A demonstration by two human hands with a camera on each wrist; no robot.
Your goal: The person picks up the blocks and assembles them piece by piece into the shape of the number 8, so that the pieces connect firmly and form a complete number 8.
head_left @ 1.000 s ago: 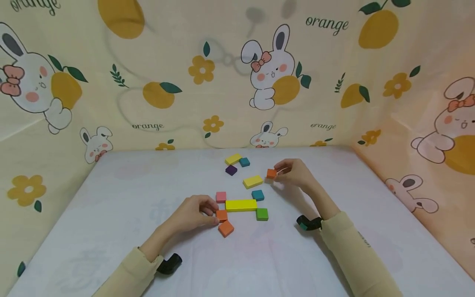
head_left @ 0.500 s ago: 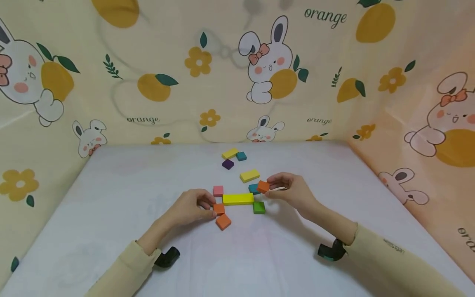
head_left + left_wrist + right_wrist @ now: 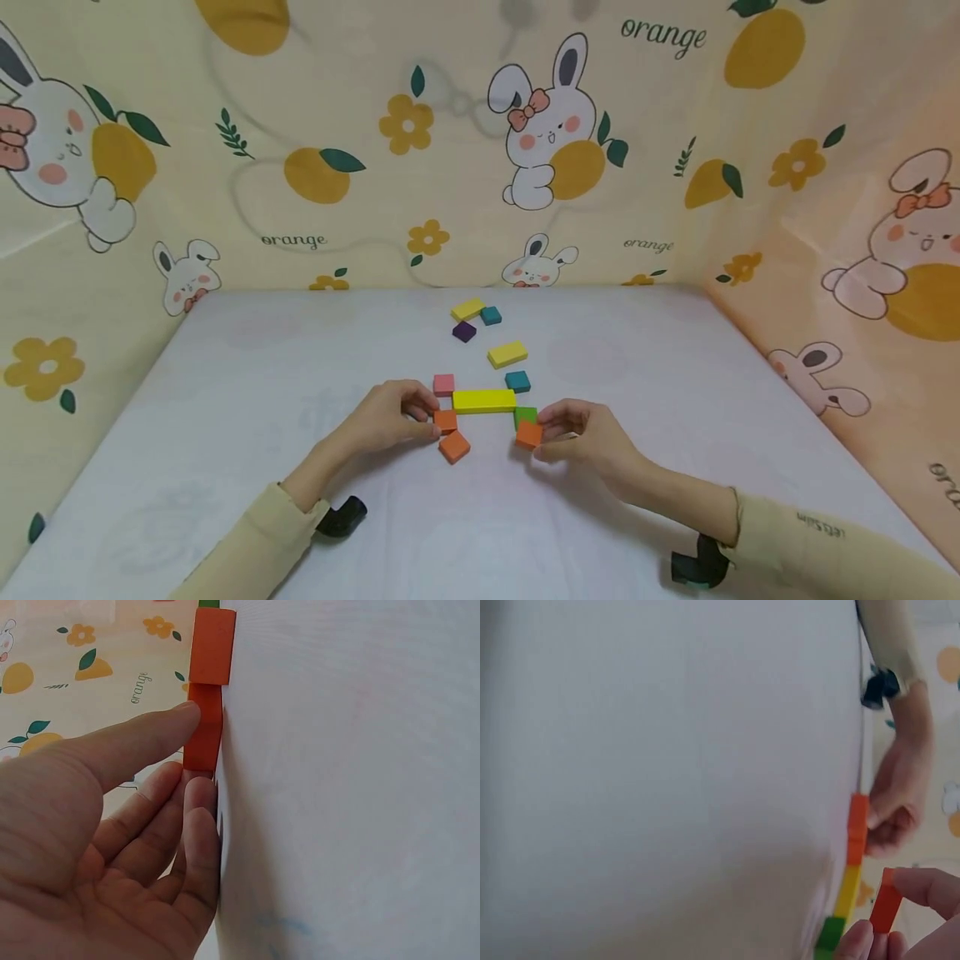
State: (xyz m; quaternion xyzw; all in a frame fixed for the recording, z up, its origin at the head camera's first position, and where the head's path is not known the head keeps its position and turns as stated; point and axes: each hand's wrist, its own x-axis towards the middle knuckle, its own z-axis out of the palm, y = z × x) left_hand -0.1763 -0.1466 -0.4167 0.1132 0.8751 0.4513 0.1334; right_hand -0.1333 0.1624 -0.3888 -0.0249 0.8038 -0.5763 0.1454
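Observation:
My left hand (image 3: 384, 417) pinches an orange block (image 3: 446, 422) that lies at the left end of a long yellow block (image 3: 483, 402). In the left wrist view the thumb presses on this orange block (image 3: 203, 731), with a second orange block (image 3: 213, 646) just beyond. That second block (image 3: 454, 447) lies turned at an angle, nearer the front. Over on the right, my right hand (image 3: 596, 437) grips another orange block (image 3: 528, 435) just in front of the green block (image 3: 526, 414), partly covering it. The right wrist view has the gripped block (image 3: 886, 901) raised off the table.
A pink block (image 3: 443, 384) and a teal block (image 3: 517, 381) sit behind the long block's ends. Farther back are a yellow block (image 3: 507, 354), a purple block (image 3: 464, 331), another teal block (image 3: 491, 315) and another yellow one (image 3: 468, 309). A printed cloth backs the white table (image 3: 300, 358).
My right hand has brought its orange block from the back right, past the teal block, forward to the green block. The left hand stays at its orange block.

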